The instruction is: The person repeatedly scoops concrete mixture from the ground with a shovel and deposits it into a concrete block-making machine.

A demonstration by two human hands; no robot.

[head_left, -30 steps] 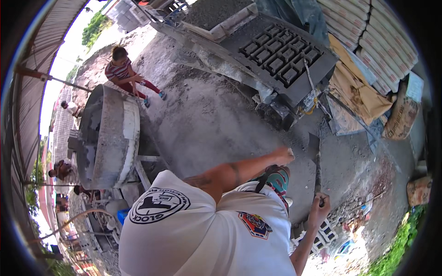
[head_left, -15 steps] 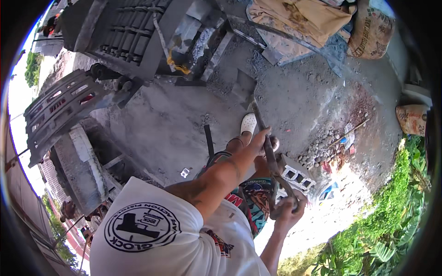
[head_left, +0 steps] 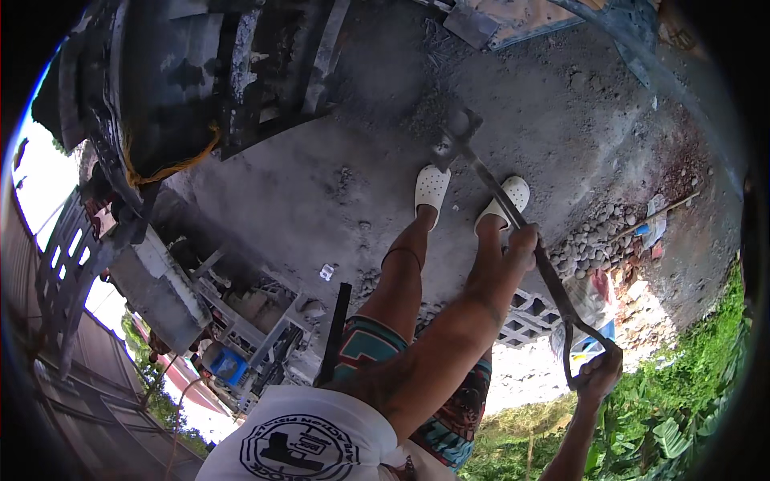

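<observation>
A long-handled shovel (head_left: 553, 282) slants from the dusty ground up toward the lower right. My left hand (head_left: 523, 244) is closed round its shaft, about midway along. Farther up, my right hand (head_left: 600, 373) is wrapped round the crosspiece of its D-shaped grip. The shovel blade (head_left: 460, 133) rests low at the ground, just beyond my feet, beside a dark patch of loose grey grit (head_left: 427, 111). What lies on the blade is hard to make out. My white clogs (head_left: 432, 186) stand close to the blade.
A large dark frame (head_left: 172, 76) with yellow rope (head_left: 172, 170) fills the upper left. Pebbles (head_left: 593, 244) and perforated blocks (head_left: 529, 315) lie to the right. A sheet (head_left: 521, 20) spreads at the far right, plants (head_left: 674, 385) grow near right, and a concrete slab (head_left: 156, 284) stands left.
The shovel's grip and both hands have swung right, away from my body. The blade has moved slightly right and nearer. Both clogs now show, and the view has shifted.
</observation>
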